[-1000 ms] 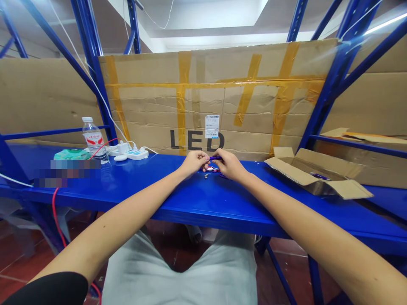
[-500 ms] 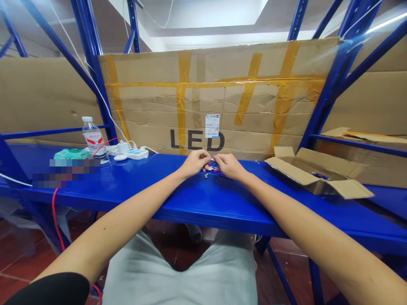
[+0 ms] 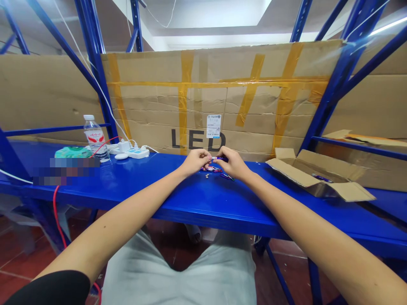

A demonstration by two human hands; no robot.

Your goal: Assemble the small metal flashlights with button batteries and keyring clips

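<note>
Above the blue table, both hands meet near the middle. My right hand [image 3: 232, 163] pinches a slim dark purple tube [image 3: 221, 159] with a silvery end that points left. My left hand [image 3: 197, 162] has its fingertips closed at that silvery end; what they hold is too small to make out. Beneath the hands lie several slim purple and silver parts [image 3: 212, 169]. A further dark piece [image 3: 227, 176] rests just below my right hand. Some tiny metallic pieces [image 3: 207, 176] sit nearer the table's front edge.
An open cardboard box [image 3: 318, 173] with a dark tube inside stands at right. On the left are a water bottle [image 3: 95, 137], a green packet [image 3: 71, 152], a white power strip [image 3: 136, 152] and a red cable [image 3: 55, 212]. A large carton [image 3: 152, 110] stands behind.
My right hand has raised its knuckles slightly, and the purple tube now shows in its fingers. More of the parts lying beneath the hands is visible.
</note>
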